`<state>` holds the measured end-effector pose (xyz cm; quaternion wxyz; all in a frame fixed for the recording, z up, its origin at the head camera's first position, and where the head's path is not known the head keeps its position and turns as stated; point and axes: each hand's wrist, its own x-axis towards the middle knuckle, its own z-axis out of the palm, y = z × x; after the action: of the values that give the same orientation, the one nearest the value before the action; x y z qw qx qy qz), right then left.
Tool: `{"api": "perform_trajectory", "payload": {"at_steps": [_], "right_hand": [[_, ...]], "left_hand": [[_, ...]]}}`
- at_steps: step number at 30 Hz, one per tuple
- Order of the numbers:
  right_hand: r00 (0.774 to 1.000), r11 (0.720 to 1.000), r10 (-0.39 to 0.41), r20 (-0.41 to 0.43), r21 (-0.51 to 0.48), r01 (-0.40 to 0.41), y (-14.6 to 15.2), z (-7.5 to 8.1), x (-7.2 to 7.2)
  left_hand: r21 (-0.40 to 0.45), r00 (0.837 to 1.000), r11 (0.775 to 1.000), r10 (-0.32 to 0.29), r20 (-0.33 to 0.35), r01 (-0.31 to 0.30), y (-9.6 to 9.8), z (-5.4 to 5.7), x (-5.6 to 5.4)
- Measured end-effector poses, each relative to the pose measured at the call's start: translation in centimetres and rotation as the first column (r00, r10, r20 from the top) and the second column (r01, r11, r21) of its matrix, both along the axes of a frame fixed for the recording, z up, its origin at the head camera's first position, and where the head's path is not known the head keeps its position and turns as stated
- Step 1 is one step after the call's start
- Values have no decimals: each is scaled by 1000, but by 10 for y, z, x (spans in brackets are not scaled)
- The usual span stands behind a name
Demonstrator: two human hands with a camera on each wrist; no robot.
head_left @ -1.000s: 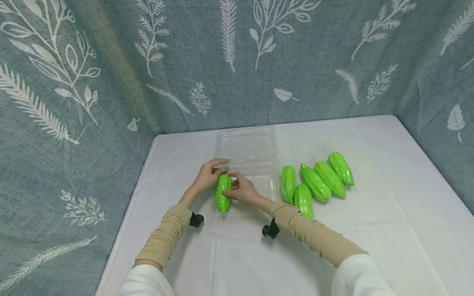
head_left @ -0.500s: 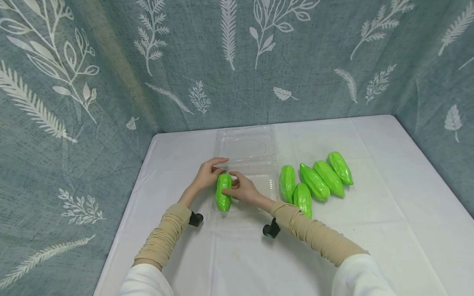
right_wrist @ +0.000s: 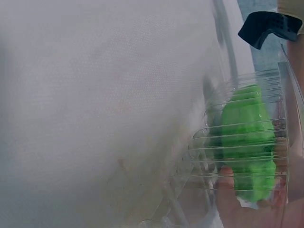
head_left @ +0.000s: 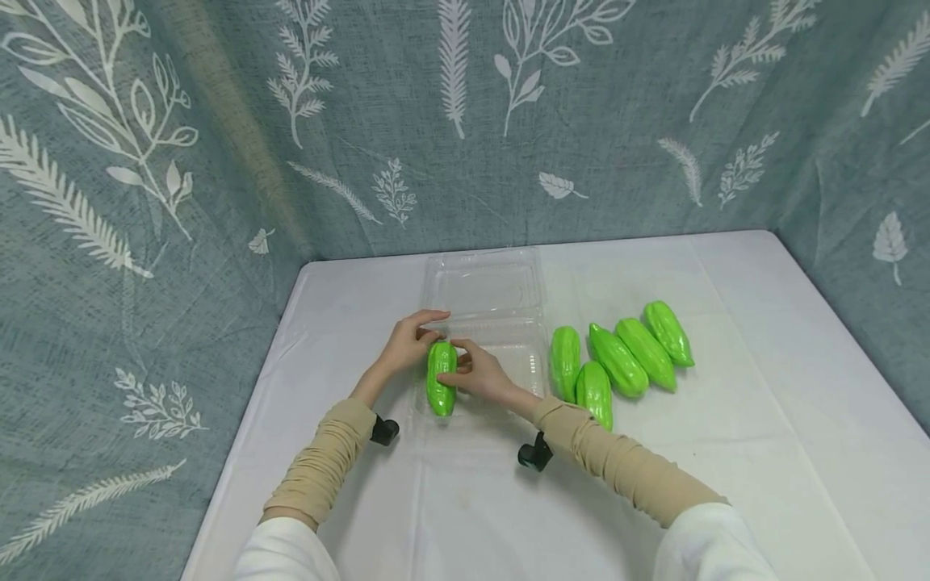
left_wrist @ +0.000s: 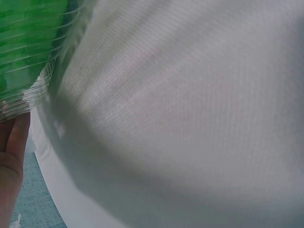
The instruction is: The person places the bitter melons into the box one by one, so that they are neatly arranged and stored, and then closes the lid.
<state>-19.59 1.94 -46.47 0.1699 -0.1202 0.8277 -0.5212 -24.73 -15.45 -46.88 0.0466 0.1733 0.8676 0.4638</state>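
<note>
A clear plastic clamshell container [head_left: 521,365] lies with its lid [head_left: 483,282] folded back. At its left side a green ridged bitter melon [head_left: 440,395] lies lengthwise, seen through the container's ribbed wall in both wrist views. My right hand [head_left: 483,375] pinches this melon, thumb on its near part and fingers toward its far end. My left hand [head_left: 405,345] holds the container's left edge near the hinge, close to the melon's far tip. In the left wrist view, fingers [left_wrist: 18,135] show against the outside of the wall.
Several more bitter melons [head_left: 617,359] lie on the white tablecloth [head_left: 726,452] right of the container; the closest one [head_left: 594,391] is partly hidden by the right forearm. A patterned teal curtain [head_left: 465,186] hangs behind the table and along its sides.
</note>
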Motion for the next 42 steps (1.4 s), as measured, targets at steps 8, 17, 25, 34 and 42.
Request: {"api": "perform_trajectory", "payload": {"at_steps": [8, 17, 25, 34, 42], "right_hand": [[1000, 1000, 11, -23, 3, -11, 1, 1, 2], [1000, 1000, 1, -9, 11, -1, 4, 1, -1], [1000, 1000, -12, 4, 2, 12, 5, 3, 0], [998, 1000, -14, 60, -19, 15, 12, 10, 0], [996, 1000, 10, 88, -19, -9, 25, 15, -2]], "left_hand": [[42, 998, 999, -31, -46, 33, -1, 2, 3], [11, 1000, 1000, 5, 23, -5, 1, 3, 1], [-4, 1000, 1000, 6, 29, -5, 1, 3, 2], [-4, 1000, 1000, 2, 17, -2, 1, 3, 1], [1, 1000, 1000, 0, 13, 0, 1, 4, 1]]}}
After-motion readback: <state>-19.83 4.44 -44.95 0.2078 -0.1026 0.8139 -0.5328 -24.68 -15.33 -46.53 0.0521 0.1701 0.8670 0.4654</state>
